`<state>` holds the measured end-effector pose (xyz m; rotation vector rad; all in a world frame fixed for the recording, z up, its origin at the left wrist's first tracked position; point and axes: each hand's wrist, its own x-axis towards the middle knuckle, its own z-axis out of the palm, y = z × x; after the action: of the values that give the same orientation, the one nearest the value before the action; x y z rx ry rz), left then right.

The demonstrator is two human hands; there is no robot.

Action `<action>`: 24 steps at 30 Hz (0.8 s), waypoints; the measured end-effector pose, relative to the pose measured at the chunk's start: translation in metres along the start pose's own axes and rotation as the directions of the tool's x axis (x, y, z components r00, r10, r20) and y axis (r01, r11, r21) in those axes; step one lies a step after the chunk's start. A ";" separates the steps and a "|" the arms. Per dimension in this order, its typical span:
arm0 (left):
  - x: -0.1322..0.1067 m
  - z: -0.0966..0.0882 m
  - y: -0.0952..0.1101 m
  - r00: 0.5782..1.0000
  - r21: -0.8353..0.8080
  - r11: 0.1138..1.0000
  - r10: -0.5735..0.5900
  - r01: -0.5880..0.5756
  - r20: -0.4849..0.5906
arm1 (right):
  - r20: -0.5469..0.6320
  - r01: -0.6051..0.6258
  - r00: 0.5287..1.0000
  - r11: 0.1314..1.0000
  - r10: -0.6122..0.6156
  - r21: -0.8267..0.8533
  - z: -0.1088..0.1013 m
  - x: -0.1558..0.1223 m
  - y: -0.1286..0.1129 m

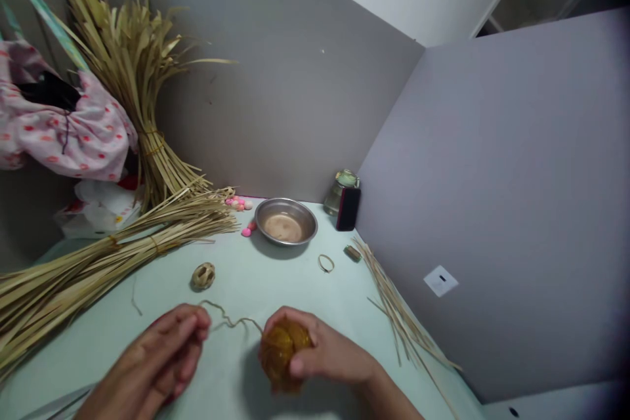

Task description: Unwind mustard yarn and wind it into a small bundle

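Observation:
My right hand is wrapped around a glossy amber-brown ball of cord, held just above the pale green table. From the ball a thin, wavy strand runs leftward to my left hand, whose thumb and forefinger are pinched on its end. Beyond my left hand lies a small woven straw ball with openings in it. A thin ring lies farther off, past my right hand.
A metal bowl of water stands at the back, with pink pieces beside it. Bundles of dried straw cover the left side. Loose straws lie along the right wall, near a propped phone and a glass jar.

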<state>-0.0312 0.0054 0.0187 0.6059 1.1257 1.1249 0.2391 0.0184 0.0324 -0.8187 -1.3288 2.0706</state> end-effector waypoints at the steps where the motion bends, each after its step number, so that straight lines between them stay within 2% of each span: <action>1: -0.001 0.006 -0.008 0.996 0.063 0.998 0.008 -0.013 0.086 | 0.009 -0.006 1.000 1.000 0.006 -0.029 0.004 -0.001 0.000; 3: -0.002 0.014 -0.021 0.964 0.197 0.979 0.008 -0.062 0.264 | 0.010 0.012 1.000 0.999 -0.011 -0.049 0.010 -0.002 -0.001; 5: -0.002 0.016 -0.028 0.935 0.275 0.953 0.024 -0.128 0.353 | 0.022 0.031 0.999 0.998 -0.030 -0.052 0.014 -0.001 -0.001; 9: 0.000 0.013 -0.033 0.949 0.321 0.935 0.046 -0.151 0.312 | -0.024 0.066 0.997 0.997 -0.067 -0.042 0.017 0.004 0.003; 12: -0.001 0.015 -0.037 0.969 0.328 0.927 0.113 -0.182 0.220 | -0.155 0.109 0.981 0.992 -0.118 -0.067 0.021 0.007 0.005; 16: -0.002 0.019 -0.046 0.967 0.323 0.914 0.202 -0.244 0.157 | -0.290 0.125 0.940 0.972 -0.180 -0.197 0.027 0.010 0.008; 18: -0.002 0.019 -0.048 0.957 0.373 0.884 0.229 -0.281 0.179 | -0.322 0.127 0.924 0.959 -0.208 -0.255 0.030 0.011 0.010; 21: -0.001 0.018 -0.046 0.930 0.460 0.814 0.255 -0.354 0.265 | -0.373 0.112 0.892 0.924 -0.256 -0.366 0.033 0.012 0.012; 24: -0.003 0.021 -0.039 0.926 0.455 0.822 0.212 -0.342 0.311 | -0.375 0.106 0.890 0.919 -0.258 -0.379 0.035 0.011 0.011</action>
<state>0.0034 -0.0086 -0.0058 1.3267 1.1360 0.9600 0.2046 0.0020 0.0316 -1.1621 -1.4747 1.4193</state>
